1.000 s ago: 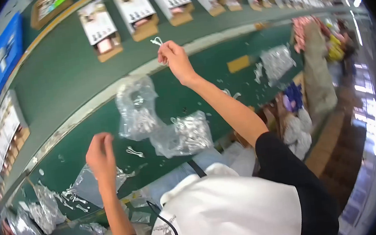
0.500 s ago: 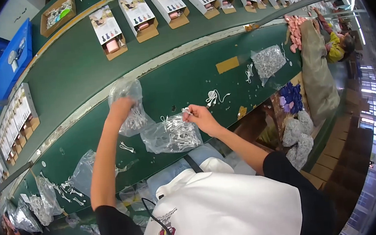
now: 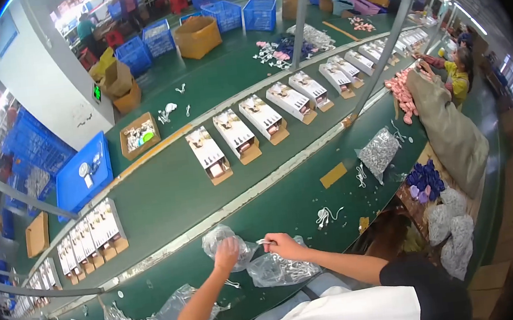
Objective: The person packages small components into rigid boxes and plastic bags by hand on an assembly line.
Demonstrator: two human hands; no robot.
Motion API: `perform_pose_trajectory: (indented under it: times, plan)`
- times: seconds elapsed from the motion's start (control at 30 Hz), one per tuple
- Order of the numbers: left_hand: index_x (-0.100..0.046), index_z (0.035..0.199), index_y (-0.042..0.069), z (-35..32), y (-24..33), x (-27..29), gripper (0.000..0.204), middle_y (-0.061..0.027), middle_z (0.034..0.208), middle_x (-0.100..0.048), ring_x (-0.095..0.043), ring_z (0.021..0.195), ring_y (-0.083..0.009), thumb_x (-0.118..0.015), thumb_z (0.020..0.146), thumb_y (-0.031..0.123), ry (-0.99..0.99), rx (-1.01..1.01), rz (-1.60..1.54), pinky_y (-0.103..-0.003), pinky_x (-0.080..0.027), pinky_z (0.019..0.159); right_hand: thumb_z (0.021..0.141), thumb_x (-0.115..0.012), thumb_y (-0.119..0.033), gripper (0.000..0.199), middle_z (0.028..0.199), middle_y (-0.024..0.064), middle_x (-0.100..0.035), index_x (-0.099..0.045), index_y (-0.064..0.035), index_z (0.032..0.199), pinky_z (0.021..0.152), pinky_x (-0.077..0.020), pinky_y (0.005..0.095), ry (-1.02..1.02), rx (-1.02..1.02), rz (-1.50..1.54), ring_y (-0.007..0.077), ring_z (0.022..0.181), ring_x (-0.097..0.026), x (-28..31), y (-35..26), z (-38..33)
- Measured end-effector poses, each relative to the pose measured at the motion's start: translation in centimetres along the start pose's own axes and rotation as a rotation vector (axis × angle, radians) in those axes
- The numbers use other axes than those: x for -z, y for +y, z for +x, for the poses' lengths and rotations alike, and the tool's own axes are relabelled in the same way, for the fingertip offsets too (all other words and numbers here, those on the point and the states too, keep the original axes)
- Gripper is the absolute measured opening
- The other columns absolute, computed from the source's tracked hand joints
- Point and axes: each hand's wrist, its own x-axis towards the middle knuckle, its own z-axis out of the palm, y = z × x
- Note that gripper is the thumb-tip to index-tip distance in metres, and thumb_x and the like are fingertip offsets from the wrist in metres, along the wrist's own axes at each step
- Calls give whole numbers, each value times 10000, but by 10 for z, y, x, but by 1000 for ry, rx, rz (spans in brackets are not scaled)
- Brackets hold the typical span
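My left hand is closed on a clear plastic bag near the conveyor's edge; its fingertips are partly hidden. Just to the right, my right hand pinches a small white cable, whose end points toward that bag. Beneath the right hand lies a second clear bag with a heap of white cables spilling at its mouth. A loose white cable rests between the two bags.
Open printed boxes stand in a row along the conveyor. Coiled white cable, a packed bag and yellow card lie rightward. A metal post rises beyond. A co-worker sits far right.
The view has tilted up, showing more of the room. My right hand has lifted a cable off the heap and moved left toward the bag at my left hand.
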Motion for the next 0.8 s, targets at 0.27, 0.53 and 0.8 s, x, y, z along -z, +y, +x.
perform_pose_trajectory:
  times: [0.27, 0.53, 0.8]
  plan:
    - [-639, 928, 67, -27, -21, -11, 177, -120, 772, -645, -677, 659, -262, -559, 796, 154, -65, 249, -270, -366, -546, 531, 831, -525, -23, 52, 735, 41, -618, -577, -13, 834, 621, -469, 263, 169, -201, 18, 104, 664, -571, -25, -23, -56]
    - [-675, 903, 83, -49, -47, 4, 187, -132, 868, -670, -680, 802, -287, -518, 824, 148, 22, 335, -418, -409, -556, 651, 732, -594, -56, 464, 1013, 150, -534, -450, 3, 1169, 754, -451, 348, 288, 197, -371, 241, 906, -546, -160, -22, 18]
    - [-659, 927, 45, -64, -77, 55, 170, -142, 886, -654, -663, 846, -300, -544, 830, 126, -67, 331, -416, -406, -558, 694, 627, -798, -180, 587, 973, 192, -475, -392, -11, 1017, 796, -434, 464, 311, 235, -694, 400, 947, -510, -209, -12, 62]
